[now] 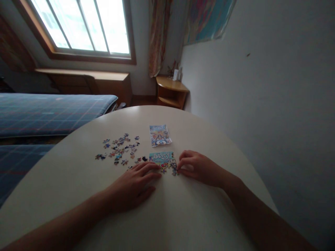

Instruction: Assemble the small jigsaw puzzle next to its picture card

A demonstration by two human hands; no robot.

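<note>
A partly joined jigsaw puzzle (pixel 162 157) with a teal top and white lettering lies on the round table. My left hand (pixel 137 184) rests flat by its lower left, fingers stretched out, the fingertips at the puzzle's edge. At the lower right corner my right hand (pixel 196 167) has thumb and forefinger pinched on a small puzzle piece (pixel 174 171), which touches or nearly touches the joined part. Loose puzzle pieces (pixel 117 159) are scattered to the left, some partly covered by my left hand. Behind the puzzle lies a printed picture packet (pixel 160 136) with a penguin-like figure.
The white round table (pixel 193 216) fills the foreground. A wall (pixel 274 104) runs along its right side. Plaid-covered bedding (pixel 52 113) stands at the left. Beyond the table are a wooden corner shelf (pixel 171 83), a low wooden cabinet (pixel 112 75) and a window (pixel 86 28).
</note>
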